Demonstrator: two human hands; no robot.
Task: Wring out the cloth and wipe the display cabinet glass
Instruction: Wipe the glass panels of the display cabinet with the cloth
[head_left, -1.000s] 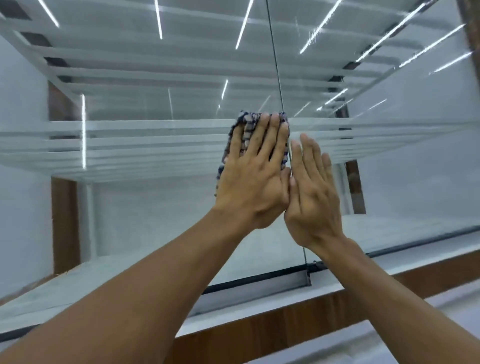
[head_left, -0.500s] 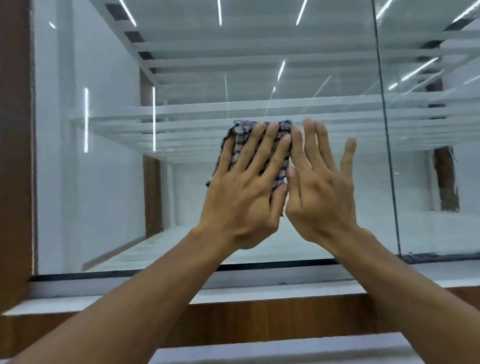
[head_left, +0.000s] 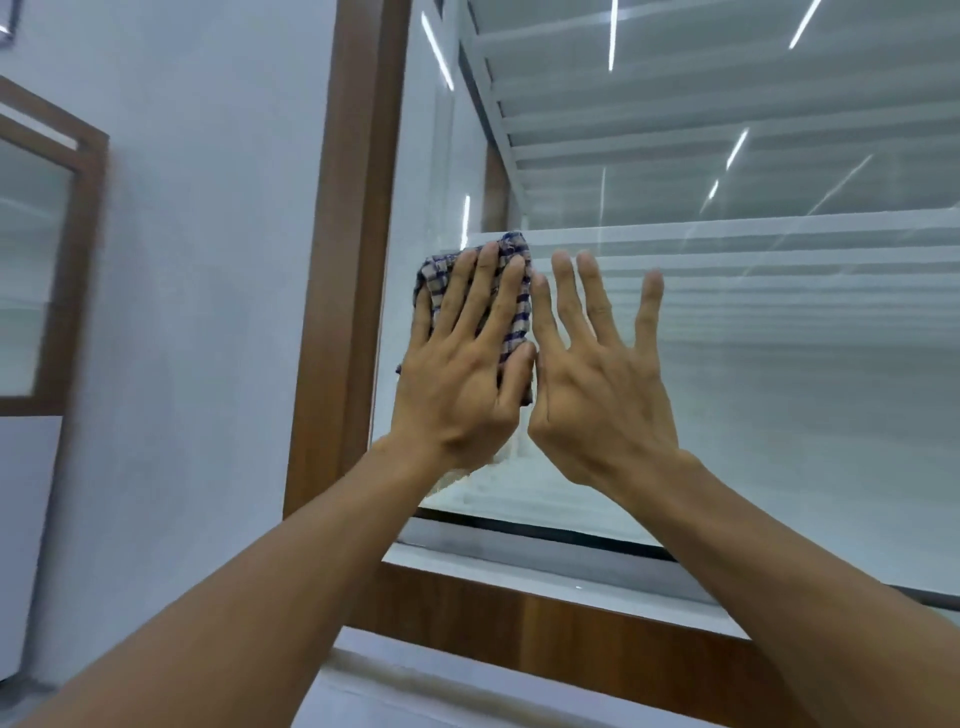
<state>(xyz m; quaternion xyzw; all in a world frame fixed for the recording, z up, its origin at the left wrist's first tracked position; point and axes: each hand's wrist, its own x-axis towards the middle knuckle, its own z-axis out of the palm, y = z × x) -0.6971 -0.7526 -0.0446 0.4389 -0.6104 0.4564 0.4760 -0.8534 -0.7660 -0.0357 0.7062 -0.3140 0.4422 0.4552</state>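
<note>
Pressing a checked cloth (head_left: 514, 291) flat against the display cabinet glass (head_left: 779, 364), the left hand (head_left: 462, 374) kept its fingers straight and spread, close to the wooden frame (head_left: 343, 260). Just beside it, the right hand (head_left: 597, 374) lay flat and splayed on the bare glass.

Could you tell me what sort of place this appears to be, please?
Probably a shop or showroom, though I cannot be sure: a large display cabinet glass set in a wooden frame, white shelves behind it, and the left hand pressing a checked cloth flat against the pane.
</note>
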